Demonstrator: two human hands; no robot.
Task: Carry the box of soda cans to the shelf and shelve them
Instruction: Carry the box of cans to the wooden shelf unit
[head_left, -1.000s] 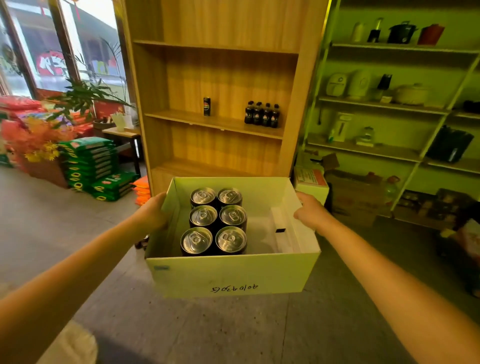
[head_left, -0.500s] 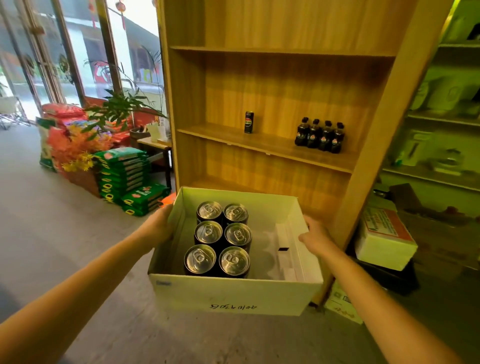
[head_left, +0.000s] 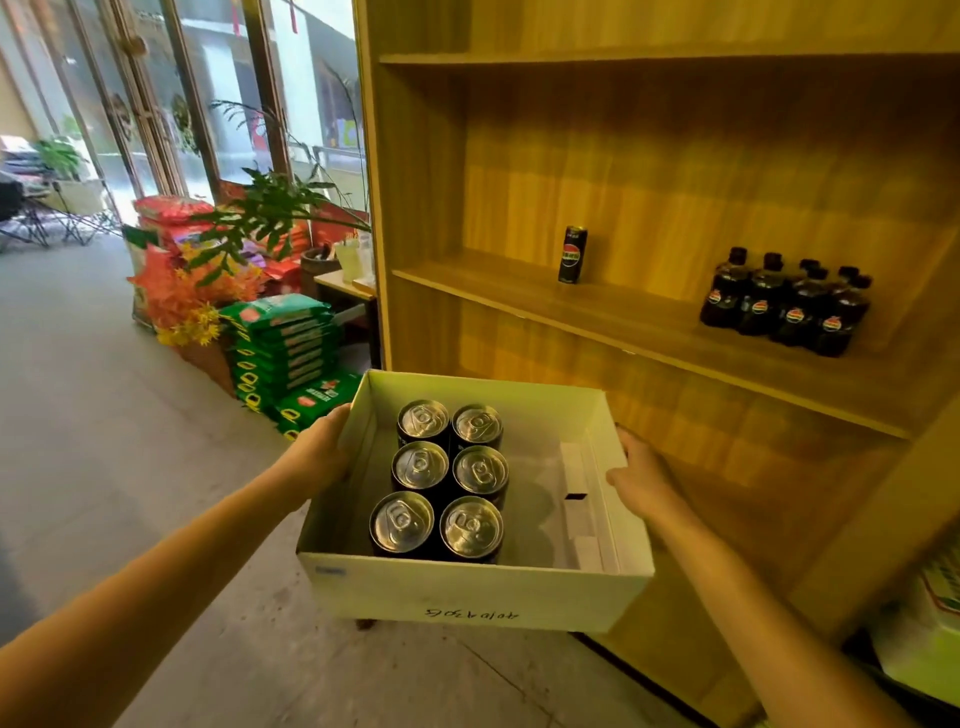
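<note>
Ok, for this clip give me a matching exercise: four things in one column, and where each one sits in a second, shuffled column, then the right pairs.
Things:
1. six cans
2. single can
3. bottles
4. green bags

Places:
A. stacked on the floor left of the shelf unit
B. alone on the middle shelf, towards its left
C. inside the box held by the left hand and right hand
D. grouped on the middle shelf, towards its right

Pairs: 1-C, 2-B, 3-D, 4-A

Two bare forearms, no sleeves visible up to the frame edge. Left hand (head_left: 319, 457) and right hand (head_left: 641, 480) ungloved; no watch, rings, bracelets or wrist markings seen.
</note>
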